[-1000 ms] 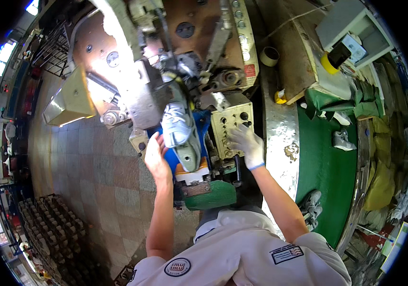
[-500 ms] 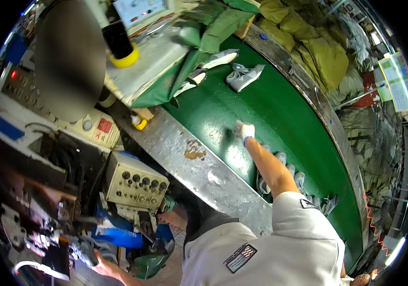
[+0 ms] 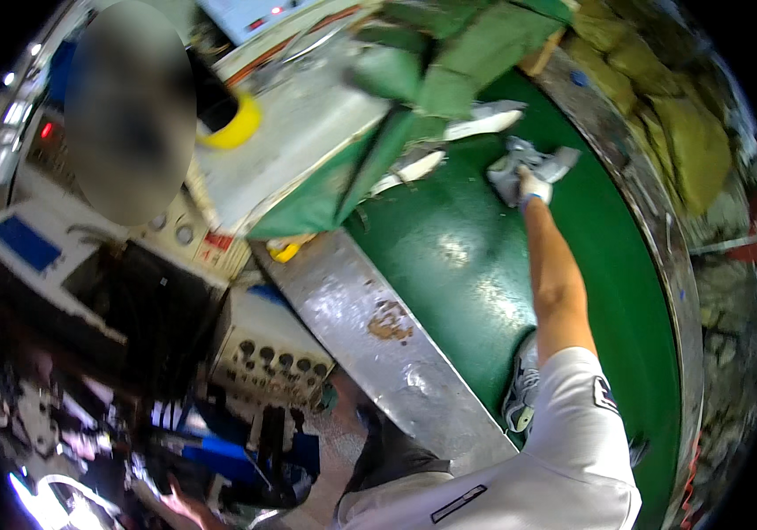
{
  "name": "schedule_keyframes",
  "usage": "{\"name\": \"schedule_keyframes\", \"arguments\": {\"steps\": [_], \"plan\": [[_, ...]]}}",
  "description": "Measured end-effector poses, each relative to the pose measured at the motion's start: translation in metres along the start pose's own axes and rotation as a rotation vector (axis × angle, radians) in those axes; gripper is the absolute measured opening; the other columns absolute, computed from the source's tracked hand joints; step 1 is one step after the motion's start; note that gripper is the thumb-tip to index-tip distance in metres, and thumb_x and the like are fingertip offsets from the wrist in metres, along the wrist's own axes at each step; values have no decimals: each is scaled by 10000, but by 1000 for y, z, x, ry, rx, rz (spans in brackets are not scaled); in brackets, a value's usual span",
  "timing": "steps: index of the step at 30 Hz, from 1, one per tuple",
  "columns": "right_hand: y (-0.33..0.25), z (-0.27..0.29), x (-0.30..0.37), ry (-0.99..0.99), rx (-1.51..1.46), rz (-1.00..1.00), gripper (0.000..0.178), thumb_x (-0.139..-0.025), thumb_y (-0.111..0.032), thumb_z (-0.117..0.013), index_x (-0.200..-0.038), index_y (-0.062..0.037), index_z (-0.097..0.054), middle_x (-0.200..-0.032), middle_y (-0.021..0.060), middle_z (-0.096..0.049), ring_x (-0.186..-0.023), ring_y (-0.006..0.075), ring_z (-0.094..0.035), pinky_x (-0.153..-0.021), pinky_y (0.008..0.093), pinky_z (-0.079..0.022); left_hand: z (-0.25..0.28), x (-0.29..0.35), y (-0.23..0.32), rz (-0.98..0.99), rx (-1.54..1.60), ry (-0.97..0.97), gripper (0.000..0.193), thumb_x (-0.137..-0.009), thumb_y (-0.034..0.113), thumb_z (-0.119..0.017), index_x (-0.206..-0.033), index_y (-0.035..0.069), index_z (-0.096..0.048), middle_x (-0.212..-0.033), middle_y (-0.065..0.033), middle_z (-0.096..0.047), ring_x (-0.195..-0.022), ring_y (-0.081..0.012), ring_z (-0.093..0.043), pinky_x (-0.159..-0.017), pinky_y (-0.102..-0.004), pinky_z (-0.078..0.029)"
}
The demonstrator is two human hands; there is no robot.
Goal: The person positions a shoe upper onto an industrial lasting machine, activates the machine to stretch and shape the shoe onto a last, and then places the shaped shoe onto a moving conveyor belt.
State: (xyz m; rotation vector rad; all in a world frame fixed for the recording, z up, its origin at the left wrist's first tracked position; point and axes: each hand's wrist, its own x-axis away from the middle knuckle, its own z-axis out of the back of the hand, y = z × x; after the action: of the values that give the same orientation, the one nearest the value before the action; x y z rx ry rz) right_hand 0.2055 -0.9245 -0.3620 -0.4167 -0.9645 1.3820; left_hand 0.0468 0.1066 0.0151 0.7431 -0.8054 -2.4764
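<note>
My right hand [image 3: 534, 187], in a white glove, reaches far out over the green belt [image 3: 449, 291]. Its fingers close on a grey sneaker [image 3: 509, 177] at the far end. Two more pale shoes [image 3: 484, 122] lie just left of it, partly under green cloth flaps. Another grey sneaker [image 3: 524, 384] lies on the belt beside my upper arm. Low at the left, my left hand [image 3: 186, 505] is beside a dark shape among machine parts. Blur and shadow hide its fingers and whether it holds that shape.
A metal ledge [image 3: 396, 331] runs along the belt's near side. Control boxes with knobs [image 3: 277, 358] stand at the left. Green cloth [image 3: 475, 57] hangs over the belt's far end, near a yellow roll [image 3: 237, 119]. Olive sacks [image 3: 688, 150] are piled beyond the right rail [image 3: 652, 221].
My right hand has moved from mid-belt to the far sneaker and taken hold of it. The view has shifted, and my left hand now sits lower in it.
</note>
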Motion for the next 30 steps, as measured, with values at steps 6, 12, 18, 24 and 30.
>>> {"name": "schedule_keyframes", "arguments": {"steps": [6, 12, 18, 24, 30], "plan": [[47, 84, 131, -1052, -1021, -196, 605, -931, -255, -708, -1424, 8, -477, -1335, 157, -611, -1169, 324, -620, -1033, 461, -493, -19, 1, 85, 134, 14, 30, 540, -813, 169, -799, -1278, -26, -607, -1181, -102, -660, -1036, -212, -614, -957, -368, -477], [76, 155, 445, -1300, -1168, -278, 697, -939, -410, -667, -1494, -64, -427, -1445, 152, -519, -1304, 327, -501, -1158, 507, -353, -10, -9, 81, 177, 59, 0, 680, -761, 243, -806, -1344, -6, -557, -1241, -186, -654, -1155, -293, -621, -1026, -368, -454], [-11, 155, 712, -1777, -904, -514, 502, -983, -316, -609, -1368, -9, -513, -1221, 124, -605, -1091, 255, -595, -986, 409, -464, 27, -1, 16, 79, 91, -125, 640, -766, 240, -805, -1315, 19, -563, -1173, -192, -690, -1074, -308, -673, -961, -377, -498], [-32, 100, 826, -1833, -426, -235, 393, -1002, -271, -594, -1242, 40, -592, -1046, 92, -692, -903, 175, -687, -803, 303, -570, 64, 2, -48, 292, 502, -741, 703, -782, -52, -661, -1459, -28, -472, -1391, -183, -589, -1290, -281, -566, -1103, -402, -426], [-36, 58, 925, -1853, -388, -52, 420, -981, -216, -646, -1331, 4, -570, -1122, 93, -691, -963, 155, -683, -837, 298, -566, 30, -57, -7, 519, 1301, -652, 483, -920, 185, -718, -1322, -50, -587, -1122, -115, -691, -935, -133, -673, -831, -272, -560]]}}
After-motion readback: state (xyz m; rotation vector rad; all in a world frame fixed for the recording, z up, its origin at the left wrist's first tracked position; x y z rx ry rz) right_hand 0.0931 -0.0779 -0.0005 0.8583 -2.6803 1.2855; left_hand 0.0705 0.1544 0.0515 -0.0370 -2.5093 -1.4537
